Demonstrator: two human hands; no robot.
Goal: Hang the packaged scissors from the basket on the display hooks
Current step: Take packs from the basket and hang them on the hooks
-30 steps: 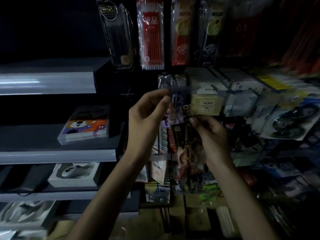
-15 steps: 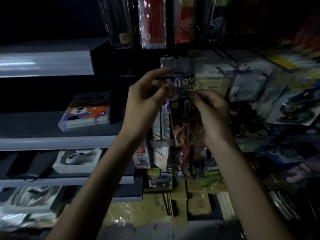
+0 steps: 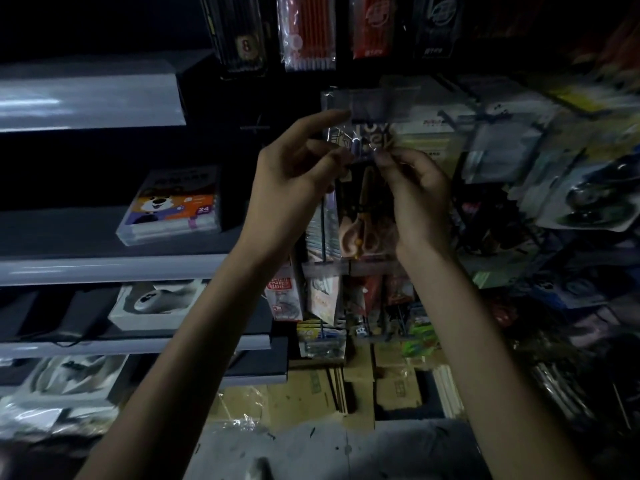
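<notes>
My right grip [image 3: 415, 195] pinches the top of the packaged scissors [image 3: 363, 220], my left grip [image 3: 294, 181] pinches the opposite corner, forefinger straight, below the hanging pen packs [image 3: 308, 32].

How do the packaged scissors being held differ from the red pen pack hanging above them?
The packaged scissors are hand-held: the right hand pinches the top, the left hand is at its corner; the red pen pack hangs untouched. The packaged scissors sit lower, the red pen pack at the frame's top. The scissors show peach handles on dark card; the pen pack shows red sticks. Both are upright in clear plastic.
</notes>
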